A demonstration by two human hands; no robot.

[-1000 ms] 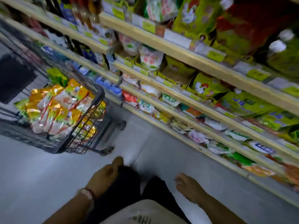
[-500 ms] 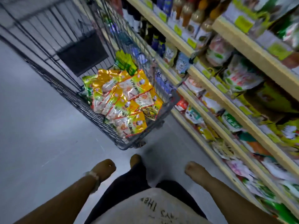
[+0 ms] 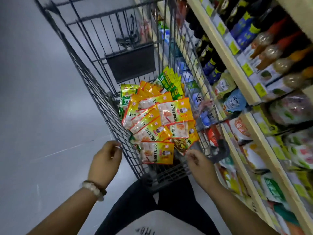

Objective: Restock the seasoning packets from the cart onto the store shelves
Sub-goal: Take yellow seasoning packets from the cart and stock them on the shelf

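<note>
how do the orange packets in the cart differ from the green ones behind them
The orange packets lie fanned across the top of the pile, nearest the hands; the green packets sit at the far end, bunched and standing on edge. The orange ones have a pale picture panel; the green ones are mostly solid green and yellow. Both are glossy pouches inside the cart.

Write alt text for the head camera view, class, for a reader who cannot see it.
A person's left hand and right hand, both holding nothing, reach toward a dark wire shopping cart holding a pile of orange-and-yellow seasoning packets with green packets behind. Wooden store shelves of bottles and pouches run along the right, beside the cart.
</note>
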